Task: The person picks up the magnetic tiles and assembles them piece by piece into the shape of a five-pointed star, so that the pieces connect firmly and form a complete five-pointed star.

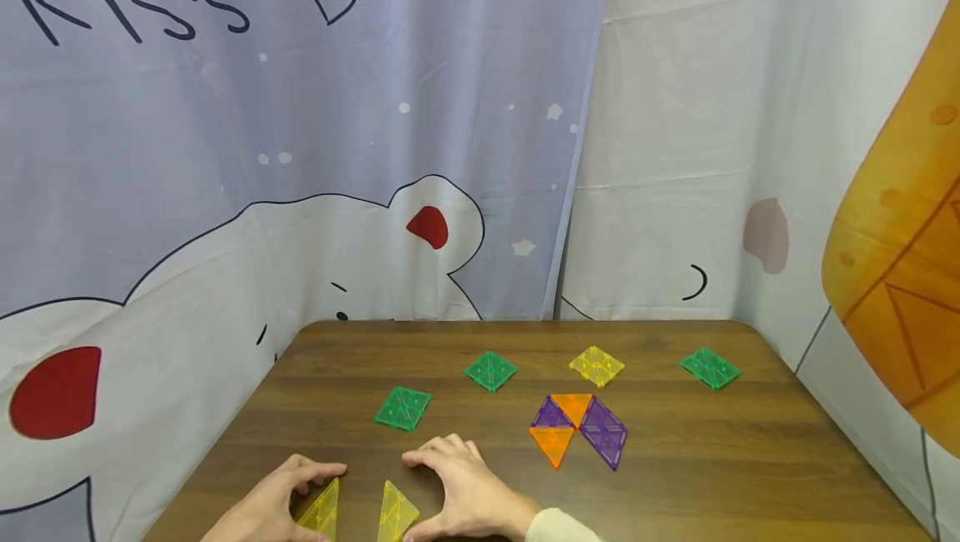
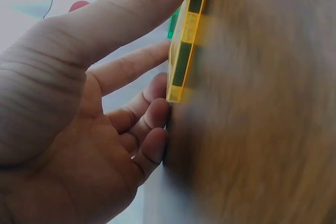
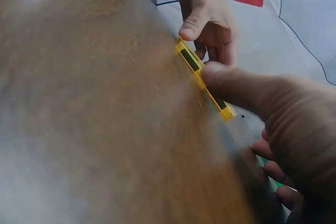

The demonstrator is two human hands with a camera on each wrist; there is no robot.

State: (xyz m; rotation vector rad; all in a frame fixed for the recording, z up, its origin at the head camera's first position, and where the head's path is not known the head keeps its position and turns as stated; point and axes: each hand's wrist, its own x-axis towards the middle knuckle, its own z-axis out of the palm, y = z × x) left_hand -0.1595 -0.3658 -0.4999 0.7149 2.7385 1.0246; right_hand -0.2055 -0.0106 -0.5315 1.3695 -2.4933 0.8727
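Observation:
Two translucent yellow triangular magnetic tiles lie side by side at the table's near edge, a narrow gap apart. My left hand (image 1: 266, 504) holds the left yellow tile (image 1: 324, 513) between thumb and index finger; in the left wrist view the thumb meets the edge of that tile (image 2: 185, 51). Beside the right yellow tile (image 1: 397, 514) is my right hand (image 1: 472, 492), its thumb touching the tile's edge and its other fingers spread beyond the tile. The right wrist view shows the thumb against a yellow tile edge (image 3: 202, 80).
Green diamonds of tiles stand on the wooden table (image 1: 675, 475): a left one (image 1: 403, 409), a middle one (image 1: 491, 371) and a far-right one (image 1: 711, 368). A yellow diamond (image 1: 597, 366) lies behind joined orange (image 1: 552, 444) and purple (image 1: 604, 432) tiles. A printed curtain (image 1: 480, 108) hangs behind.

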